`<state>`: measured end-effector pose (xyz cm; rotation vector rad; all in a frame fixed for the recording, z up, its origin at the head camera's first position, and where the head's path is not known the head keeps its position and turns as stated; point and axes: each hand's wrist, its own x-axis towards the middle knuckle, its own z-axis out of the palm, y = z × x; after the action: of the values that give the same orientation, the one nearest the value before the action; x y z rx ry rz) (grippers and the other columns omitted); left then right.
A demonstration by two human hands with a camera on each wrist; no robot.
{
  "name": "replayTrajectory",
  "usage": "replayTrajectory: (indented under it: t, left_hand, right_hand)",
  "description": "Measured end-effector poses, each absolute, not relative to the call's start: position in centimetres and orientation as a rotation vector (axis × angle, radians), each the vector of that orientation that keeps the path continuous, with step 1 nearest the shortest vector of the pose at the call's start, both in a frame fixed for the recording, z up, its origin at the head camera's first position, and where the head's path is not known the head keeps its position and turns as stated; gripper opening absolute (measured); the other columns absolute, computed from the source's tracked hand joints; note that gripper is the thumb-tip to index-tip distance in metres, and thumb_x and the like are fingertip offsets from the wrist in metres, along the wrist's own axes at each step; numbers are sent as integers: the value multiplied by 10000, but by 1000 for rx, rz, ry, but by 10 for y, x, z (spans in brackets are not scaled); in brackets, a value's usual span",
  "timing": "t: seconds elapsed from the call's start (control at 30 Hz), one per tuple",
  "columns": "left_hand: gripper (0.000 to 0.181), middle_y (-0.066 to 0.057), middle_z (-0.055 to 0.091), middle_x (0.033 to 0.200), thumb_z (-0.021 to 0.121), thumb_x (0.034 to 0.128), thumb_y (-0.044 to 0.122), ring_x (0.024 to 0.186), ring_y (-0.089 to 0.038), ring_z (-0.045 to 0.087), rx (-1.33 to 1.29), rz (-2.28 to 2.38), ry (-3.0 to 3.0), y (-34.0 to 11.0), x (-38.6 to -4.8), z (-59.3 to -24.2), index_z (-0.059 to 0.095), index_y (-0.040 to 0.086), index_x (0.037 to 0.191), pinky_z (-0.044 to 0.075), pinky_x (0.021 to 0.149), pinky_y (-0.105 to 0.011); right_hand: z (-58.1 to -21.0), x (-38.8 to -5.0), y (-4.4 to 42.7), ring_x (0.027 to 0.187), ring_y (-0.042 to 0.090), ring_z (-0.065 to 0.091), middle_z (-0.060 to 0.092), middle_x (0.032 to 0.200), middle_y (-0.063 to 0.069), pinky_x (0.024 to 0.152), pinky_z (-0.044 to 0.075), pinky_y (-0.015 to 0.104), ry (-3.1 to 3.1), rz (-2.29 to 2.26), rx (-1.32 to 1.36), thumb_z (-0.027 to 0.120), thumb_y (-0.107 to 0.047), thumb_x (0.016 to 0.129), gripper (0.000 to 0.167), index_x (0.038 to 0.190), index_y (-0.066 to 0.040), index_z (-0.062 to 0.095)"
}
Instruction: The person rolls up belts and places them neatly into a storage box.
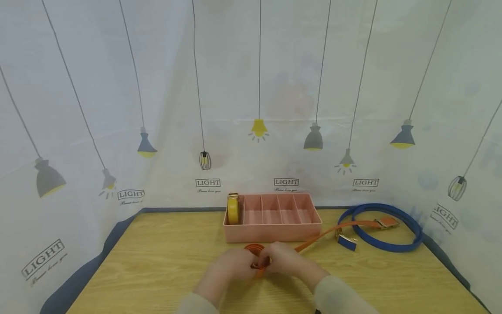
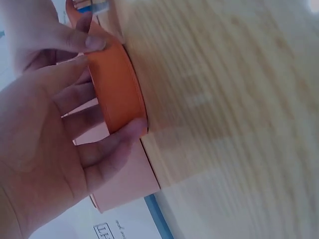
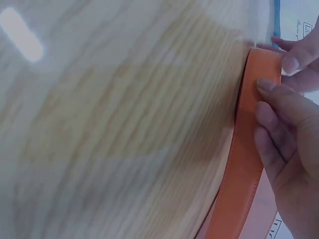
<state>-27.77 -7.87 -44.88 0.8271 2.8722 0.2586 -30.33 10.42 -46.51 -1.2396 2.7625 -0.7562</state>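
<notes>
An orange belt (image 1: 313, 240) is partly rolled into a coil on the table in front of me, its strap standing on edge. My left hand (image 1: 237, 264) holds the coil from the left; in the left wrist view its fingers curl round the orange strap (image 2: 119, 84). From the other side my right hand (image 1: 284, 259) pinches the strap, thumb on its near face in the right wrist view (image 3: 266, 84). The loose length runs rightward to a metal buckle (image 1: 386, 223), which lies over a blue belt (image 1: 396, 247). Both hands partly cover the coil.
Just behind the hands stands a pink divided tray (image 1: 274, 233). A rolled yellow belt (image 1: 233, 210) sits in its leftmost compartment. The blue belt's buckle (image 1: 347, 242) lies right of the tray. A printed white curtain (image 1: 235, 87) surrounds the wooden table (image 1: 157, 253).
</notes>
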Motion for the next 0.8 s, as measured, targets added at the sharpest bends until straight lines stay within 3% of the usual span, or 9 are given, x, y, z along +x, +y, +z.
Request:
replayTrajectory:
  t: [0.17,0.4,0.47,0.6,0.8]
  left_hand:
    - [279,104,545,638,662,911,362,611,-84,524,915,291,2907,-77,-275,-450,612,203,687,483,682,-313]
    - [61,103,639,809,685,913,214,741,-57,543,933,436,2755,-87,-276,-445,746,206,912,486,769,-276]
    - [51,108,623,799,701,897,172,730,-52,522,921,448,2728,-89,-276,-443,746,193,907,475,752,-255]
    - [138,107,528,658,723,868,146,626,-61,450,910,428,2754,-87,-277,-443,686,152,735,435,655,-228]
    - [351,79,482,584,643,930,330,579,-99,465,886,369,2864,-76,-273,-443,581,167,626,452,628,-285]
  right_hand:
    - [-467,-304,106,756,16,568,638,835,-137,687,483,205,2754,-782,-1281,842,-64,705,213,840,-178,722]
    - [-461,-304,111,1036,81,615,670,1152,-61,836,501,250,2790,-500,-1430,759,53,698,390,1008,-185,753]
    - [-460,-303,110,1038,76,621,677,1142,-61,850,497,245,2826,-404,-1475,741,63,698,385,999,-175,759]
    - [-460,-301,109,965,56,631,686,1045,-64,815,495,217,2867,-374,-1511,717,78,733,291,922,-139,761]
    - [-462,-300,102,753,34,551,607,845,-73,683,463,182,2880,-409,-1567,704,54,774,197,817,-138,710]
